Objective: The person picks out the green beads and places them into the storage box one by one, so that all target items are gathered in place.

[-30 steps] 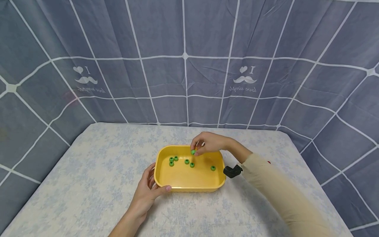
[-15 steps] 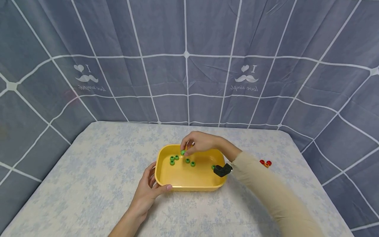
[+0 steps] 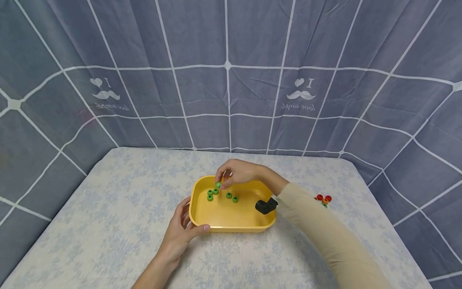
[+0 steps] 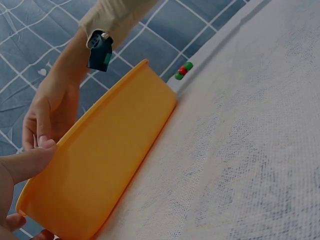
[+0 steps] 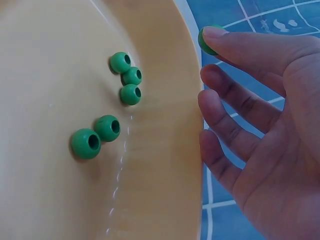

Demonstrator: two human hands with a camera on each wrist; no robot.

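Note:
A yellow plastic tray (image 3: 231,218) with raised sides rests on the table. My left hand (image 3: 178,230) grips its left end, thumb over the front rim and fingers around the outer wall. Over the tray's back part, my right hand (image 3: 240,171) pinches a green bead (image 5: 207,42) between thumb and forefinger; the other fingers are loosely bent in the right wrist view. Below it lie several green beads (image 5: 131,94) with dark holes: a cluster near the back left, and a pair (image 5: 86,143) closer to the middle. The right wrist hides part of the tray's right side.
To the right of the tray, a small group of red, orange and green beads (image 3: 326,200) lies on the pale floral tablecloth (image 3: 108,216), partly behind the right sleeve (image 3: 321,233). A grey-blue checked curtain (image 3: 202,92) encloses the back and sides.
My right hand has moved left across the tray with the green bead, towards the cluster. Its wrist now covers the bead at the right end. The left hand has kept its grip.

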